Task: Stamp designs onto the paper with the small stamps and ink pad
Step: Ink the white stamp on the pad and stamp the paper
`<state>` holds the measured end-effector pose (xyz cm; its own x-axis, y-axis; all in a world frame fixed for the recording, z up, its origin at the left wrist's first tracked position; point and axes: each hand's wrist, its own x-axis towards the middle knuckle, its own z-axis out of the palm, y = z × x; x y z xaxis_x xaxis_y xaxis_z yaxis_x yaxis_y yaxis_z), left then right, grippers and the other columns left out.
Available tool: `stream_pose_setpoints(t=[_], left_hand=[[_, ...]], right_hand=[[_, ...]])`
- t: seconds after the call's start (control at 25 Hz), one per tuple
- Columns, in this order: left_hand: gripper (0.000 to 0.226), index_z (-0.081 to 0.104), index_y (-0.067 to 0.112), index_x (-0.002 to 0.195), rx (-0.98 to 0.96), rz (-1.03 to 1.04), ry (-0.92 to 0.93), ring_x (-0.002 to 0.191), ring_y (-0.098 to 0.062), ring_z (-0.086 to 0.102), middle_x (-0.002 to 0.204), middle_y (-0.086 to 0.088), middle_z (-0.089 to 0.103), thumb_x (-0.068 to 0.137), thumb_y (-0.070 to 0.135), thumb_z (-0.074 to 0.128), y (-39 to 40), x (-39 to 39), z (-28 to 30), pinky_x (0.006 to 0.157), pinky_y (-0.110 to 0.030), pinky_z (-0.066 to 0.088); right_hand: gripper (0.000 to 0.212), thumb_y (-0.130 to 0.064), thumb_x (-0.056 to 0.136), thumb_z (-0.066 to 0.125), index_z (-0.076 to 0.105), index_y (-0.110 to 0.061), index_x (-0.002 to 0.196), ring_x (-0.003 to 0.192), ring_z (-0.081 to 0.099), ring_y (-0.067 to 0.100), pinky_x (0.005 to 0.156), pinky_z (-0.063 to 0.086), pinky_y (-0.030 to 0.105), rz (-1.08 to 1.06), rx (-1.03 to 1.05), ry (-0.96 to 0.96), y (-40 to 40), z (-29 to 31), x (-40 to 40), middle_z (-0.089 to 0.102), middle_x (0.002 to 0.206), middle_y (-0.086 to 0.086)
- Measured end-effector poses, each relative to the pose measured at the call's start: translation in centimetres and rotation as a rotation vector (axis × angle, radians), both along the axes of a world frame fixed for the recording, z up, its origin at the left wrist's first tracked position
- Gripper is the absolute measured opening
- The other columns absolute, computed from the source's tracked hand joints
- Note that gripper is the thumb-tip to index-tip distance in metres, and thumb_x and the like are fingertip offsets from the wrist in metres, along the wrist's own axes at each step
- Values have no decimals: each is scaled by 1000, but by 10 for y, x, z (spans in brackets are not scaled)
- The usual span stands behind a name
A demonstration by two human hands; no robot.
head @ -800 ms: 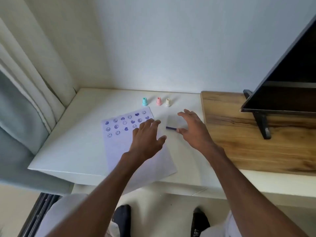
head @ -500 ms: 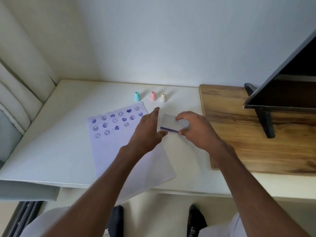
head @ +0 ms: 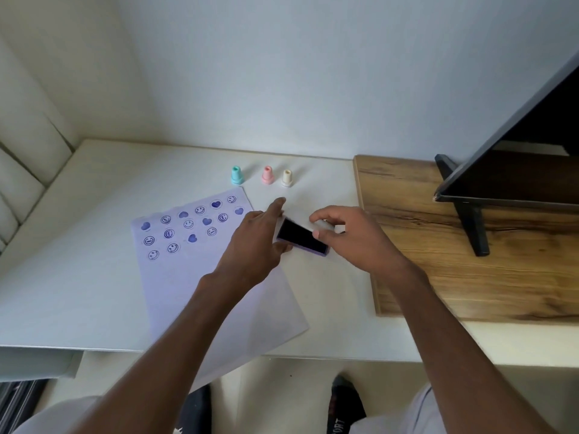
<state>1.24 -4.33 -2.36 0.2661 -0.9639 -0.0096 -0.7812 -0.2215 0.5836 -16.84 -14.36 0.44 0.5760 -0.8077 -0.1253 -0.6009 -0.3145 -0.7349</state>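
A white paper with several purple smiley and heart prints at its top lies on the white table. Three small stamps stand in a row behind it: teal, pink and cream. The purple ink pad sits just right of the paper with its dark ink surface exposed. My left hand grips the pad's left end. My right hand pinches the clear lid above the pad's right end.
A wooden board covers the right side of the table and carries a dark monitor on a black stand. The wall is close behind the stamps. A curtain hangs at the left. The paper's lower corner overhangs the table's front edge.
Both hands closed on the ink pad. The clear lid came up off it, and the dark ink surface now shows. The view shifted down and left.
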Motion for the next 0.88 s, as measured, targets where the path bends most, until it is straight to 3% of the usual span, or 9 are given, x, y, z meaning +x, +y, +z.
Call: stream_pose_setpoints(t=[0.08,0.16,0.24,0.36,0.48,0.72,0.88], left_hand=[[79,26,26,158,-7,5,-7,137,-23,43,147,3,55,92,27,71,-2,0,0,105,-34,40],[74,29,27,156,-12,7,-12,135,-23,44,144,2,57,94,27,69,-2,-2,0,103,-35,41],[70,32,28,154,-24,19,-18,133,-23,45,141,1,59,94,27,68,-2,-3,0,100,-35,42],[68,32,31,153,-17,24,-34,130,-24,47,138,0,61,95,28,67,-3,-4,-1,97,-36,45],[68,29,33,153,17,29,-33,129,-24,51,139,0,60,95,30,66,-3,-2,-1,96,-37,47],[72,27,31,155,25,11,-22,135,-24,48,147,1,54,95,26,67,-1,-4,6,102,-40,48],[64,41,25,151,18,40,-163,144,-26,38,156,-2,42,94,35,68,5,3,12,114,-43,38]], right_hand=[[19,-28,97,67,77,-23,113,99,70,10,89,59,35,-80,53,-102,-6,0,1,76,102,-11],[26,-30,99,56,75,-12,101,83,71,24,79,61,48,-206,34,-153,-13,-6,1,70,82,3],[26,-24,100,52,70,-6,94,76,71,35,70,58,44,-319,-47,-141,-16,-13,2,64,77,16],[24,-14,102,54,74,-12,116,97,71,31,85,58,38,-375,-170,-45,-16,-16,6,76,105,9],[36,-11,103,57,63,-11,139,124,63,30,102,52,37,-311,-204,58,-14,-16,8,68,135,11],[41,-5,99,60,62,-12,139,123,63,27,102,53,36,-258,-239,108,-12,-15,7,66,137,9],[36,-13,97,69,68,-15,132,118,64,22,92,53,28,-305,-344,-7,-2,-5,18,67,132,4]])
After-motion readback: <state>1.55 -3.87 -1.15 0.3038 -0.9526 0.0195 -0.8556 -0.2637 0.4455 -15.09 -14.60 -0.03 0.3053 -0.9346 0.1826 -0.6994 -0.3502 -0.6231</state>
